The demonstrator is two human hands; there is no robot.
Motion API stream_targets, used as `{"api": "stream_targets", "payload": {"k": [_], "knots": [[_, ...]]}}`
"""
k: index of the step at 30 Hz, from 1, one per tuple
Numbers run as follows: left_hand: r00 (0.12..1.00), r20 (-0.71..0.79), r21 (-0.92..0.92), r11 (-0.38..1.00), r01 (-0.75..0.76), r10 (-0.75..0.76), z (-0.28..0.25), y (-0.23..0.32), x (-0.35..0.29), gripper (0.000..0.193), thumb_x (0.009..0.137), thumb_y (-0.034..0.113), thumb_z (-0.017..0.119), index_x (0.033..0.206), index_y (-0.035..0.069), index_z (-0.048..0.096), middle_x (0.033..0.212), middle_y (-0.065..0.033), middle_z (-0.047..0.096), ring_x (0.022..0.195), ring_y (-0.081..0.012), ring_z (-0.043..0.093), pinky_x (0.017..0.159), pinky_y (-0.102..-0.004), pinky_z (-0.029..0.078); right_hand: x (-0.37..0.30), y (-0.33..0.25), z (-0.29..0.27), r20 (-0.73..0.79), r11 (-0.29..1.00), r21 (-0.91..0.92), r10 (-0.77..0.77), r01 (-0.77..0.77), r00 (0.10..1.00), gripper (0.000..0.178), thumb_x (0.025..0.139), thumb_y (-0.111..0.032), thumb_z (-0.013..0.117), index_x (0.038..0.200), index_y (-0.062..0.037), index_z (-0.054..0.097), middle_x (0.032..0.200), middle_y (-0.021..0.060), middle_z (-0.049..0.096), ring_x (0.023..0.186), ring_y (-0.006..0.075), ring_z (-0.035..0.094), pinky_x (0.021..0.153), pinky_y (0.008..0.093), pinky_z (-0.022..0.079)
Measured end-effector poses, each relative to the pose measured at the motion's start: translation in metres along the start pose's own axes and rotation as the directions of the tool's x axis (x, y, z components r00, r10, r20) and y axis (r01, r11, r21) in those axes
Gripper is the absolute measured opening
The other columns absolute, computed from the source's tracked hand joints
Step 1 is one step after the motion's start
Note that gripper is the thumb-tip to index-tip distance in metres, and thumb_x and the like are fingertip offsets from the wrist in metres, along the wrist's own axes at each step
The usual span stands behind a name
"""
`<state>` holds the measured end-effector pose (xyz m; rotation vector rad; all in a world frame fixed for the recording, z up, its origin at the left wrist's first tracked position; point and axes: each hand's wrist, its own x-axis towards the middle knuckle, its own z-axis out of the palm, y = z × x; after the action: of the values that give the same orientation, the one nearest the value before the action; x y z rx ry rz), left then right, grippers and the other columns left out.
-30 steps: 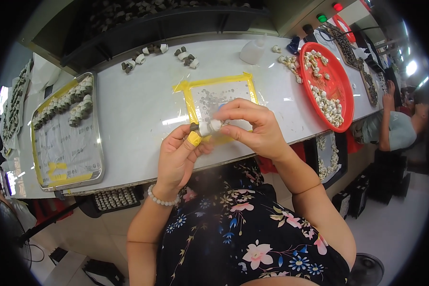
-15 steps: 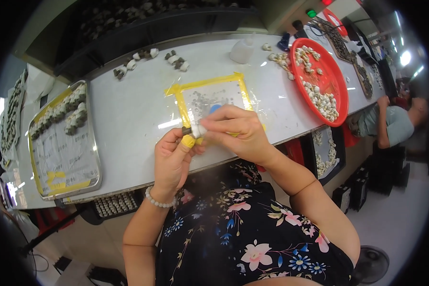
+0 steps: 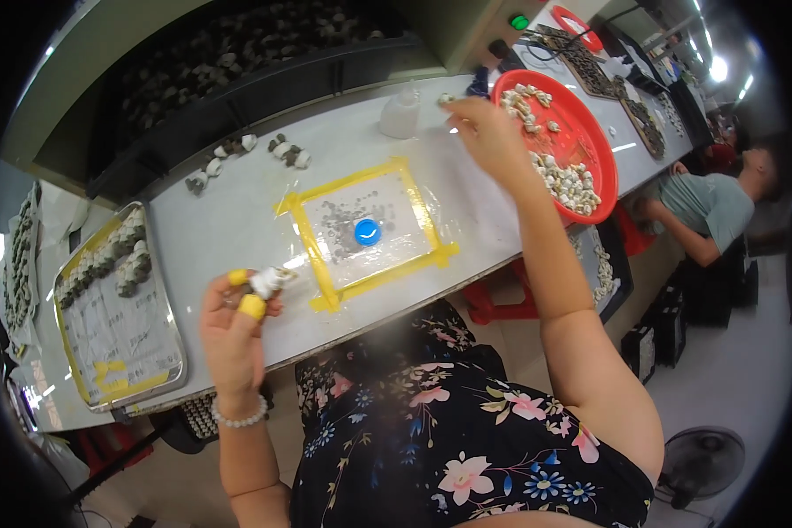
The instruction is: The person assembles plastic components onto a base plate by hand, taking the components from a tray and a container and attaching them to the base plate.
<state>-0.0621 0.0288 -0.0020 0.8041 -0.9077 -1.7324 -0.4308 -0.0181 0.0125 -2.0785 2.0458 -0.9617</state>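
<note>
My left hand (image 3: 236, 334), with yellow covers on its thumb and a finger, is closed on a small white-and-dark piece (image 3: 271, 280) above the table's front edge. My right hand (image 3: 488, 141) is stretched out at the far right, beside the red round tray (image 3: 609, 158). Its fingers look bent and apart; what lies under them is mostly hidden. Just past its fingertips a small pale piece (image 3: 445, 99) shows. Between the hands a round blue cap (image 3: 367, 232) sits on a spotted sheet (image 3: 326, 220) framed with yellow tape.
At left, a metal tray (image 3: 141, 343) holds rows of white-and-dark pieces. Several similar pieces (image 3: 289, 152) lie at the back, near a translucent bottle (image 3: 400, 116). A dark bin (image 3: 238, 114) stands behind them. A person (image 3: 711, 207) sits at the far right.
My hands have separated. The left has moved left with its piece; the right has gone from that piece to the far right. The blue cap is now uncovered, and the view has shifted.
</note>
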Motion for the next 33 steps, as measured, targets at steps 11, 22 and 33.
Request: {"api": "stream_targets", "payload": {"k": [11,22,33], "knots": [[0.740,-0.355,0.835,0.550,-0.024,0.572,-0.153,0.106,-0.010,0.021,0.078,-0.001,0.059,0.098,0.000,0.053,0.088,-0.0078,0.060,0.080,-0.0141,0.059,0.071,-0.0231,0.045,0.021,0.030,0.014,0.086,0.937,-0.345,-0.033,0.061,0.996,0.023,0.081,-0.016,0.057,0.099,-0.0045,0.064,0.093,0.0151,0.063,0.086,0.0320,0.060,0.075,0.0372,0.047],[0.774,-0.197,0.979,0.084,0.184,0.602,-0.169,0.093,0.027,0.029,0.075,0.008,0.062,0.100,-0.004,0.055,0.085,-0.0154,0.065,0.075,-0.0232,0.062,0.068,-0.0318,0.047,-0.049,-0.022,0.009,-0.007,0.962,-0.224,-0.163,0.157,0.987,0.023,0.076,-0.006,0.065,0.099,-0.0032,0.064,0.091,0.0098,0.060,0.079,0.0247,0.059,0.070,0.0324,0.047],[0.822,-0.184,0.983,0.080,0.167,0.539,-0.162,0.097,0.019,0.031,0.077,0.001,0.056,0.108,-0.004,0.057,0.088,-0.0153,0.065,0.069,-0.0189,0.062,0.063,-0.0286,0.049,-0.074,-0.034,0.013,0.043,0.959,-0.197,-0.198,0.203,0.979,0.024,0.080,-0.003,0.058,0.104,0.0008,0.061,0.098,0.0121,0.061,0.090,0.0277,0.056,0.076,0.0344,0.046]]}}
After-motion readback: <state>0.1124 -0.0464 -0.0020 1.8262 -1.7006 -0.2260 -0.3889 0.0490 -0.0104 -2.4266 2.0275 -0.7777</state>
